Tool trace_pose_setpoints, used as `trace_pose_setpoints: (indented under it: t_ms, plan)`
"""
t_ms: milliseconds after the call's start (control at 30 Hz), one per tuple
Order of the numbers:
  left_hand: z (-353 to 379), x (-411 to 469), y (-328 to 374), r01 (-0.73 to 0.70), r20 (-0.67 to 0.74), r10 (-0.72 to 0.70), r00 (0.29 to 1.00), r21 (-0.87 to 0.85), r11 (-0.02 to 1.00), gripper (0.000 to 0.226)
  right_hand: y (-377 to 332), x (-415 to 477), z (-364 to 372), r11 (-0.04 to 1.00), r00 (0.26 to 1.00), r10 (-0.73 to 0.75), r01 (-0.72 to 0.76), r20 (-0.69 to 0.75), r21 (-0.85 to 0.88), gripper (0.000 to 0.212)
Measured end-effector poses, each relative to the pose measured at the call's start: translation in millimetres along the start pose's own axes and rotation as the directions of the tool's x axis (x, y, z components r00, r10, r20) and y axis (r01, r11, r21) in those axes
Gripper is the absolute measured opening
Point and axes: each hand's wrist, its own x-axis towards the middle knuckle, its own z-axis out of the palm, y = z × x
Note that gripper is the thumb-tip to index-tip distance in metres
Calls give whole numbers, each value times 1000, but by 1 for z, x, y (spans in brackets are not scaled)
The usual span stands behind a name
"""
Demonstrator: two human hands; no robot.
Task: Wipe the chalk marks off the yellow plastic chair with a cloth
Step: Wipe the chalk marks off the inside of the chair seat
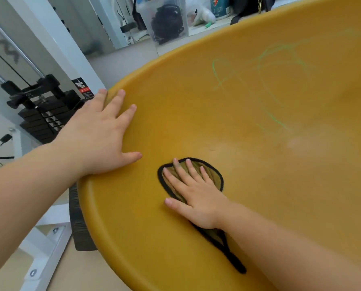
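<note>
Yellow chair [249,185] fills view, tilted bowl-like. Green chalk marks [267,85] far right, unwiped: most work left by look of it. Left hand [99,135] flat, fingers spread, bracing near-left rim. Right hand [196,194] flat, fingers spread, pressing cloth [214,175] onto seat, well short of marks.

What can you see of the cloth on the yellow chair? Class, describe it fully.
The cloth is olive-green fabric with a black stitched border, lying flat on the inner surface of the yellow chair. Most of it is hidden under the right hand, which presses it down with spread fingers. A rounded edge shows beyond the fingertips, and a narrow black-edged tail trails out beside the wrist. It lies well short of the green chalk marks.
</note>
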Motion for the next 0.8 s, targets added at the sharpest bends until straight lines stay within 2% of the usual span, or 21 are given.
trace_pose_setpoints:
  t_ms: [33,100,167,233,367,467,567,667,800]
  plan:
    - [-1,7,-1,-10,-2,10,1000,27,1000,114,13,6,-5,998,1000,25,-25,-2,-63,79]
    - [-2,26,-4,-21,-4,21,1000,68,997,115,42,23,-16,970,980,194,-198,-38,-139,82]
    - [-5,46,-8,-11,-3,11,1000,86,996,115,62,41,-25,915,923,369,-381,-107,-129,86]
    - [-10,66,-9,11,-3,-10,1000,65,998,119,70,50,-27,895,895,414,-433,-166,-108,87]
    - [-17,91,4,129,36,-127,991,-75,989,136,70,49,-19,909,897,385,-409,-219,-79,85]
    - [-13,89,11,165,4,-165,986,16,986,148,72,44,-19,923,912,357,-378,-204,-75,84]
    - [-16,84,12,166,18,-166,986,25,986,153,69,39,-17,934,927,332,-348,-174,-76,87]
    - [-22,69,10,174,66,-177,982,39,984,158,56,31,-13,956,953,277,-286,-123,-58,88]
    - [-25,23,6,259,175,-260,950,32,965,164,23,13,3,992,993,118,-118,-8,-34,86]
